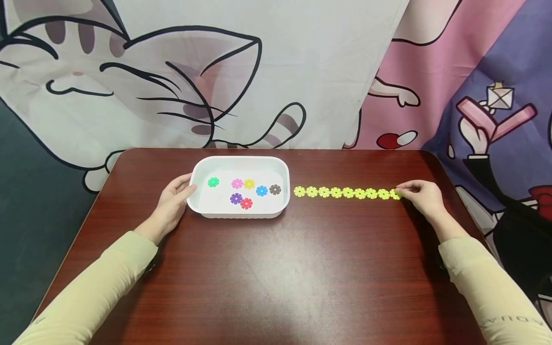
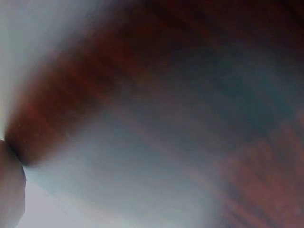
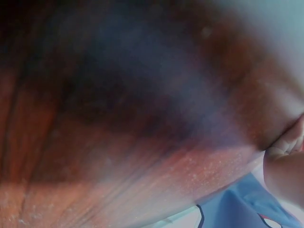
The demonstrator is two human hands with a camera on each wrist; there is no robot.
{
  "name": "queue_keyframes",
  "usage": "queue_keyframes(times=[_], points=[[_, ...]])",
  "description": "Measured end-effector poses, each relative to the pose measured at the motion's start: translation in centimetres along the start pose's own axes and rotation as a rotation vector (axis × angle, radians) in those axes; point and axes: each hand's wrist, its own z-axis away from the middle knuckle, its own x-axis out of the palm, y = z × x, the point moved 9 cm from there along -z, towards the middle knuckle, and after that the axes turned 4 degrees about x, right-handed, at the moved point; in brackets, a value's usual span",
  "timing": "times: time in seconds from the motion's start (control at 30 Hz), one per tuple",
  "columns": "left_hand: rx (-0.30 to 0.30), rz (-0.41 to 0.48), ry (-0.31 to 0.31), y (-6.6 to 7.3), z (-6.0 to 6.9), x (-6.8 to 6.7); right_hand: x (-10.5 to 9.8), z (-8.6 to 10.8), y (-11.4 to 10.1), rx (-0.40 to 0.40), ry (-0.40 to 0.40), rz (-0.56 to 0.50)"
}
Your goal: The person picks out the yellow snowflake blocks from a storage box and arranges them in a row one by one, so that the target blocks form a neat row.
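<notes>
In the head view my left hand (image 1: 171,201) grips the left end of a white plastic tray (image 1: 239,215), thumb over the rim. Inside the tray lie several flower-shaped plastic discs: a green disc (image 1: 213,182), a pink disc (image 1: 237,183) and others in yellow, blue, brown, purple and red. A straight row of yellow-green flower-shaped discs (image 1: 348,192) runs rightward from beside the tray. At its right end, my right hand (image 1: 422,195) pinches the last disc (image 1: 394,194), partly hidden by the fingertips. Whether the discs are linked or only touching, I cannot tell.
Everything stands on a dark red-brown wooden table (image 1: 276,268) with rounded far corners. Behind its far edge hangs a cloth printed with a cartoon cat (image 1: 172,86). Both wrist views are blurred and show mostly table surface (image 3: 156,185) and a bit of hand.
</notes>
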Motion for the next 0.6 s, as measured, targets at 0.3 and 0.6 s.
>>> queue_keyframes(times=[0.3,0.6], points=[[0.011,0.035,0.000,0.09,-0.22,0.15,-0.03,0.00,0.10,0.008,-0.003,-0.005],[0.049,0.093,-0.064,0.77,-0.12,0.54,0.06,0.09,0.06,0.025,-0.038,-0.059]])
